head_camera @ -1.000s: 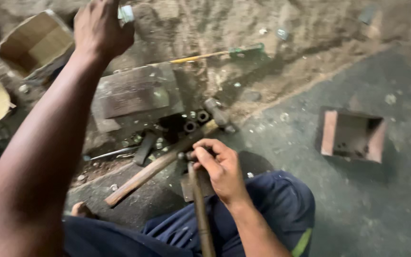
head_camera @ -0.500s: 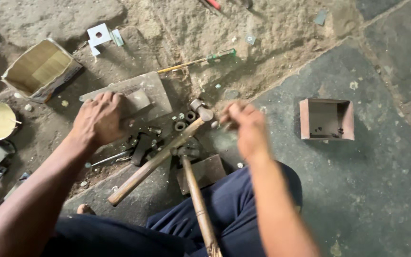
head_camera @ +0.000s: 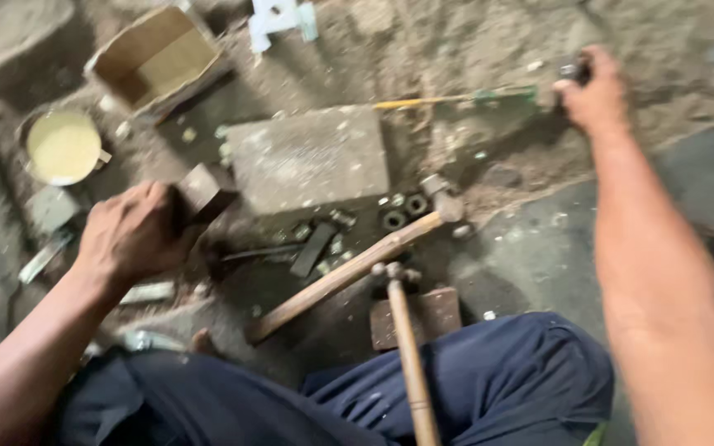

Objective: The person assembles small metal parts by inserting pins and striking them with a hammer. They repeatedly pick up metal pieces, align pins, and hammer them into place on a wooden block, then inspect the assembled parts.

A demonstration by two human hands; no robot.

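My left hand [head_camera: 134, 235] grips a small dark metal block [head_camera: 202, 194] just above the dirty floor, to the left of a flat grey metal plate [head_camera: 307, 157]. My right hand [head_camera: 592, 87] is stretched far out to the upper right, fingers closed round a small dark object [head_camera: 573, 71] that I cannot make out. A wooden-handled hammer [head_camera: 349, 272] lies on the floor between my arms, with nuts [head_camera: 402, 212] beside its head. A second thin-handled tool [head_camera: 406, 347] rests over my knee on a rusty plate [head_camera: 435, 314].
An open cardboard box [head_camera: 154, 54] and a round yellowish tin [head_camera: 64, 147] sit at the upper left. A yellow-handled green tool [head_camera: 456, 99] lies in the dirt behind the plate. White brackets [head_camera: 278, 16] lie at the top. Scrap metal pieces litter the left side.
My left hand has picked the block up off the plate and drawn it left. My right hand has left the hammer area and reached far up to the right.
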